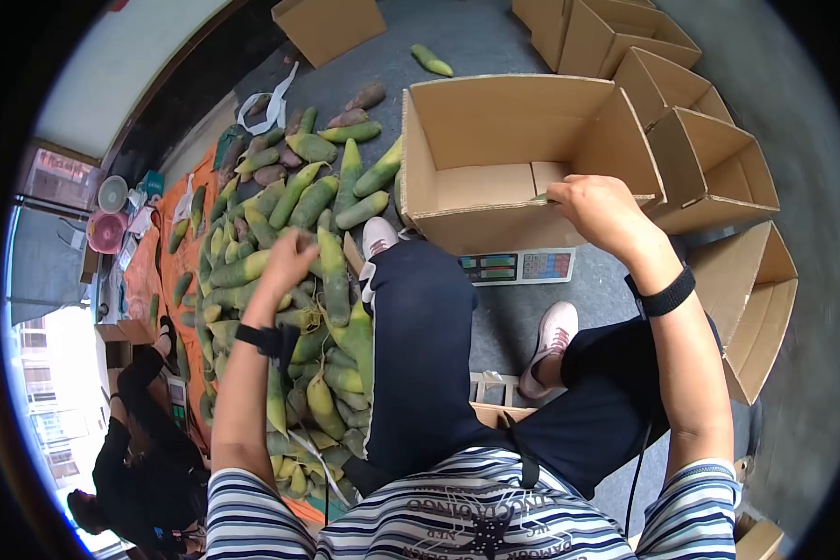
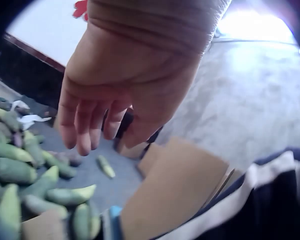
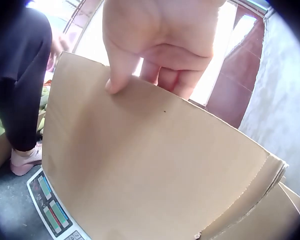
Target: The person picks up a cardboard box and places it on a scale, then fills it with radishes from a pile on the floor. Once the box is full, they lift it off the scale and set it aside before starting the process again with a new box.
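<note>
An open-topped cardboard box (image 1: pixel 495 228) stands on a digital scale (image 1: pixel 543 265), whose display and keypad show below the box's near wall. My right hand (image 1: pixel 605 213) grips the top edge of that wall. In the right wrist view the thumb (image 3: pixel 119 75) lies on the outside of the cardboard, with the other fingers over the inner side. My left hand (image 1: pixel 289 263) hangs above a large heap of green radishes (image 1: pixel 331 266), its fingers loosely bent. The left wrist view shows nothing held in the left hand (image 2: pixel 125 85).
More open cardboard boxes (image 1: pixel 719 168) line the right side, and another carton (image 1: pixel 331 28) stands at the back. One green radish (image 1: pixel 431 61) lies alone on the floor. An orange sheet (image 1: pixel 163 280) extends left of the heap. Another person (image 1: pixel 145 467) sits at the far left.
</note>
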Demonstrator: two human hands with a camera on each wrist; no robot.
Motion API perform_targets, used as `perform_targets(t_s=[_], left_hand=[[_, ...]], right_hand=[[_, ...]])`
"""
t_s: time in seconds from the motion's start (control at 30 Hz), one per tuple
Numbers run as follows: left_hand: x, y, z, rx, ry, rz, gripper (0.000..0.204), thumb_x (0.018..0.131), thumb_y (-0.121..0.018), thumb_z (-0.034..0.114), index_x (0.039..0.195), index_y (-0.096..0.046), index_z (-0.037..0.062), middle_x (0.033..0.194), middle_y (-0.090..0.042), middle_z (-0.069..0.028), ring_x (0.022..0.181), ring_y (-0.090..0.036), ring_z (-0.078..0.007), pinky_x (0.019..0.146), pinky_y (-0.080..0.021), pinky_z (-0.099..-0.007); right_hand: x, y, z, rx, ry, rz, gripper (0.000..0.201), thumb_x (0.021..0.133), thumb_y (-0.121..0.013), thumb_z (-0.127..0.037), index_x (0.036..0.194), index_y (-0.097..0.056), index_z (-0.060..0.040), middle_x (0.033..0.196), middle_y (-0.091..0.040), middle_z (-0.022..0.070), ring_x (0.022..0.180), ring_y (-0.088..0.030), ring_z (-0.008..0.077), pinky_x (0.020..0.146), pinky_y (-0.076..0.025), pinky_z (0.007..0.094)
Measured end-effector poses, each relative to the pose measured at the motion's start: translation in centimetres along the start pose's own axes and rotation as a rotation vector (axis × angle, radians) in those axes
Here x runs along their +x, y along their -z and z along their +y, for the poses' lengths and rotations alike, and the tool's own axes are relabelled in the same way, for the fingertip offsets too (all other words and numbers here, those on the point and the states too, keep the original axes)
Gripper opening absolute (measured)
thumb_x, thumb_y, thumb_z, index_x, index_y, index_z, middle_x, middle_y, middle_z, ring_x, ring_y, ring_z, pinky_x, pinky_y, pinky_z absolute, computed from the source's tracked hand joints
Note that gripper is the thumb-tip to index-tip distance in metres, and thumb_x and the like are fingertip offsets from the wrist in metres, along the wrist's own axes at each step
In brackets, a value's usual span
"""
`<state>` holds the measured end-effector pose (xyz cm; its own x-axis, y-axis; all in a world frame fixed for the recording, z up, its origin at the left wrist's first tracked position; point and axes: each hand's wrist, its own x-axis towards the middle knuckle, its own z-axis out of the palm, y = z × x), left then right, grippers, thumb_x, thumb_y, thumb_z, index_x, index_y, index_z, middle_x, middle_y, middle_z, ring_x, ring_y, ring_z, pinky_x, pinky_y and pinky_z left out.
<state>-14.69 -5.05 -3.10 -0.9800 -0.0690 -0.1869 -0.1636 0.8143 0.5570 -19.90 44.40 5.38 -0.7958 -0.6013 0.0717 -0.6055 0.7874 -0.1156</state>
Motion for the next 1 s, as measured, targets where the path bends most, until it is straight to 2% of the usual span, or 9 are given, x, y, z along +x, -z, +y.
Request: perform_targets(t_s=[0.13, 0.27, 0.33, 0.6, 0.67, 0.8, 0.87, 0.93, 1.0], left_hand=[[-5.1, -6.6, -10.4, 0.108, 0.329, -0.137, 0.055, 0.074, -0.076, 0.034, 0.106, -0.056, -0.0052, 0.098, -0.064, -0.0232, 0.089, -0.062, -0.0369, 0.081, -0.049, -0.0404], [-7.4, -11.3, -11.6, 0.116, 0.415, -0.094, 0.062, 0.073, -0.077, 0.035, 0.110, -0.054, -0.0087, 0.104, -0.063, -0.0266, 0.098, -0.061, -0.0395, 0.085, -0.048, -0.0422], [-7.3, -12.5, -10.5, 0.062, 0.409, 0.044, 0.067, 0.072, -0.078, 0.037, 0.113, -0.052, -0.0100, 0.109, -0.062, -0.0285, 0.104, -0.061, -0.0399, 0.089, -0.048, -0.0418], [-5.8, -14.3, -12.5, 0.217, 0.558, 0.022, 0.070, 0.069, -0.078, 0.045, 0.106, -0.055, -0.0102, 0.101, -0.066, -0.0245, 0.093, -0.065, -0.0378, 0.081, -0.051, -0.0424], [-5.7, -15.6, -16.4, -0.273, 0.525, 0.052, 0.066, 0.069, -0.077, 0.047, 0.102, -0.058, -0.0064, 0.095, -0.067, -0.0187, 0.087, -0.066, -0.0305, 0.075, -0.053, -0.0397], [-6.5, -9.9, -9.1, -0.686, 0.776, -0.067, 0.059, 0.074, -0.075, 0.045, 0.106, -0.059, -0.0015, 0.090, -0.067, -0.0142, 0.082, -0.067, -0.0242, 0.069, -0.054, -0.0356], [-7.4, -9.0, -9.4, -1.287, 0.801, -0.067, 0.050, 0.080, -0.072, 0.040, 0.110, -0.057, 0.0029, 0.091, -0.066, -0.0134, 0.081, -0.067, -0.0229, 0.067, -0.055, -0.0324], [-8.6, -7.6, -6.0, -1.411, 0.797, 0.050, 0.042, 0.085, -0.068, 0.032, 0.111, -0.055, 0.0016, 0.098, -0.065, -0.0155, 0.082, -0.066, -0.0273, 0.069, -0.056, -0.0358], [-10.0, -6.4, -4.6, -1.345, 0.663, -0.009, 0.040, 0.087, -0.066, 0.029, 0.111, -0.054, -0.0003, 0.097, -0.065, -0.0158, 0.082, -0.067, -0.0270, 0.069, -0.056, -0.0353]], right_hand=[[0.0, 0.8, -0.9, -0.050, -0.028, -0.050, 0.008, 0.081, -0.063, -0.013, 0.085, -0.064, -0.0071, 0.077, -0.065, 0.0123, 0.081, -0.066, 0.0309, 0.070, -0.053, 0.0414], [0.3, 1.1, -1.0, -0.038, -0.046, -0.061, 0.010, 0.081, -0.065, -0.016, 0.085, -0.064, -0.0069, 0.079, -0.065, 0.0123, 0.080, -0.066, 0.0310, 0.070, -0.053, 0.0411], [0.5, 1.0, -0.9, -0.019, -0.050, -0.053, 0.010, 0.082, -0.065, -0.016, 0.085, -0.063, -0.0063, 0.081, -0.064, 0.0125, 0.080, -0.065, 0.0311, 0.070, -0.053, 0.0404], [0.8, 1.4, -1.3, 0.010, -0.066, -0.056, 0.011, 0.083, -0.065, -0.016, 0.086, -0.063, -0.0055, 0.081, -0.063, 0.0123, 0.079, -0.065, 0.0309, 0.070, -0.052, 0.0398], [0.6, 1.4, -1.3, 0.018, -0.076, -0.059, 0.011, 0.083, -0.065, -0.016, 0.086, -0.063, -0.0054, 0.080, -0.063, 0.0124, 0.080, -0.065, 0.0310, 0.070, -0.052, 0.0398], [0.6, 1.2, -1.2, 0.023, -0.057, -0.043, 0.007, 0.083, -0.062, -0.012, 0.085, -0.063, -0.0058, 0.080, -0.063, 0.0124, 0.080, -0.065, 0.0310, 0.071, -0.052, 0.0401], [0.4, 0.6, -0.7, 0.012, -0.087, -0.056, 0.006, 0.083, -0.060, -0.010, 0.085, -0.063, -0.0061, 0.080, -0.063, 0.0123, 0.081, -0.065, 0.0309, 0.071, -0.052, 0.0403], [0.1, -0.2, -0.1, -0.001, -0.019, 0.017, 0.008, 0.084, -0.060, -0.013, 0.087, -0.063, -0.0057, 0.080, -0.063, 0.0116, 0.080, -0.064, 0.0308, 0.070, -0.051, 0.0404], [0.0, 0.1, -0.3, 0.000, -0.045, 0.010, 0.008, 0.084, -0.059, -0.013, 0.086, -0.062, -0.0060, 0.081, -0.064, 0.0113, 0.081, -0.064, 0.0296, 0.070, -0.052, 0.0400]])
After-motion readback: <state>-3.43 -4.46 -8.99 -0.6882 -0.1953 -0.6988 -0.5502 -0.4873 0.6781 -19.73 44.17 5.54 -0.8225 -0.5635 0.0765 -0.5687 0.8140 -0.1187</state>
